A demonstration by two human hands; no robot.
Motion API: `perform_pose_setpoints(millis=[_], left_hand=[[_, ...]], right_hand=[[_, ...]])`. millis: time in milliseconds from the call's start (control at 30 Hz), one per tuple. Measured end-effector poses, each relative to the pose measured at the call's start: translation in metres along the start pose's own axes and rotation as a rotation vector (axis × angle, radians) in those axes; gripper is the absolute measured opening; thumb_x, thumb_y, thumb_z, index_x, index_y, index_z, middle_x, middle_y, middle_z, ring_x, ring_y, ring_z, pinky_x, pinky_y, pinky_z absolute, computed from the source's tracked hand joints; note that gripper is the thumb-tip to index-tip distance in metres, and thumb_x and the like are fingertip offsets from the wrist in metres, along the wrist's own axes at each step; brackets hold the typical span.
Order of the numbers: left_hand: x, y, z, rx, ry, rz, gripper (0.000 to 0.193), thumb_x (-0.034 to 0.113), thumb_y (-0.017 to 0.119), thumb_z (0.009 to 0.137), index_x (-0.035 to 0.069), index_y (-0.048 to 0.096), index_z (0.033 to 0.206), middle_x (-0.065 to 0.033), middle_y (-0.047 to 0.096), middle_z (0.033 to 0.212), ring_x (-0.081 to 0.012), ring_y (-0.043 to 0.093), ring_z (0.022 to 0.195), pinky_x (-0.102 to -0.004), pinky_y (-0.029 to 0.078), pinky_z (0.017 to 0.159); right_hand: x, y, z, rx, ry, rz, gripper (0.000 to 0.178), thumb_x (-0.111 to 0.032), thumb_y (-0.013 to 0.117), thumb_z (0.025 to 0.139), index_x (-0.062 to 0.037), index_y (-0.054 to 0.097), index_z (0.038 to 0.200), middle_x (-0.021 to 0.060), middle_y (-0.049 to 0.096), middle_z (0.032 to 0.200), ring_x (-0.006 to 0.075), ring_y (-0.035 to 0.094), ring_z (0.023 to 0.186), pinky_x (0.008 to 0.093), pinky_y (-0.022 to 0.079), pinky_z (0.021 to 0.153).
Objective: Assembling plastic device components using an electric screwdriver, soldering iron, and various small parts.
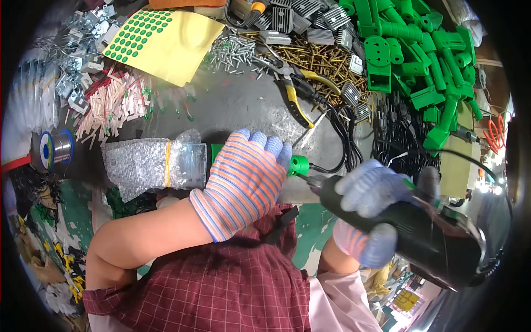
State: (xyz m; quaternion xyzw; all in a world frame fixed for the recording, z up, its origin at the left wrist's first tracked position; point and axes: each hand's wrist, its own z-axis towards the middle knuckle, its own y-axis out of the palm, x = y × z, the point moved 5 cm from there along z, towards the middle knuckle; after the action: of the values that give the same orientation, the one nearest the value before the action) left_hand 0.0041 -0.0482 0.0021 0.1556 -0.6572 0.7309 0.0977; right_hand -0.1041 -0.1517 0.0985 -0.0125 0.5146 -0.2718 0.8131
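My left hand (246, 180), in a striped knit glove, is closed around a green plastic handle (299, 165) lying across the bench. Its round end shows beyond my fingers, and a black cable runs out of it. On the other side of my fist is a clear plastic part (193, 163), wrapped in bubble wrap (133, 166) with a yellow band. My right hand (370, 193), also gloved and slightly blurred, grips a dark electric screwdriver (437, 238). Its metal bit (311, 181) points at the handle's round end; whether it touches a screw there cannot be seen.
Yellow-handled pliers (296, 102) lie beyond my left hand. Screws (235, 52), long brass screws (315, 61), metal heat sinks (318, 36) and green housings (431, 66) are heaped behind. Black cords (401, 130) lie right, a solder spool (57, 149) and pink-white wired parts (113, 102) left.
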Motion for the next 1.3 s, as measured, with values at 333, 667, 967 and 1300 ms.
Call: perform_pose_setpoints(millis=[333,667,967,1300], left_hand=[[-0.002,0.000,0.000,0.051,-0.001,-0.041,0.045,0.025,0.065,0.074,0.000,0.062,0.112,-0.0092,0.057,0.089,-0.0243,0.056,0.081,-0.0386,0.043,0.072],[-0.002,0.000,0.001,-0.015,-0.005,-0.088,0.043,0.022,0.059,0.077,-0.002,0.062,0.113,-0.0103,0.057,0.091,-0.0247,0.057,0.082,-0.0382,0.044,0.074],[-0.002,-0.001,-0.002,0.046,-0.011,-0.092,0.049,0.023,0.061,0.075,-0.001,0.060,0.118,-0.0111,0.057,0.094,-0.0259,0.057,0.085,-0.0396,0.044,0.076],[-0.034,-0.043,-0.089,0.579,0.180,-0.450,0.033,0.027,0.074,0.071,0.009,0.062,0.096,-0.0087,0.062,0.100,-0.0299,0.061,0.101,-0.0502,0.046,0.101]], right_hand=[[0.021,0.022,-0.006,0.284,-0.212,0.252,0.041,-0.021,0.068,0.088,-0.0014,0.048,0.119,0.0039,0.052,0.060,0.0189,0.056,0.054,0.0342,0.046,0.053],[0.019,0.023,-0.014,0.203,-0.217,0.111,0.050,-0.025,0.071,0.088,-0.0001,0.049,0.125,0.0056,0.058,0.071,0.0200,0.059,0.062,0.0358,0.050,0.061],[0.014,0.033,-0.007,0.255,-0.058,0.117,0.037,-0.019,0.079,0.082,0.0019,0.057,0.103,0.0090,0.059,0.071,0.0238,0.059,0.061,0.0371,0.051,0.060],[-0.012,0.032,0.019,0.149,0.059,0.191,0.030,-0.024,0.055,0.098,0.0027,0.064,0.088,0.0144,0.068,0.082,0.0295,0.066,0.074,0.0392,0.054,0.074]])
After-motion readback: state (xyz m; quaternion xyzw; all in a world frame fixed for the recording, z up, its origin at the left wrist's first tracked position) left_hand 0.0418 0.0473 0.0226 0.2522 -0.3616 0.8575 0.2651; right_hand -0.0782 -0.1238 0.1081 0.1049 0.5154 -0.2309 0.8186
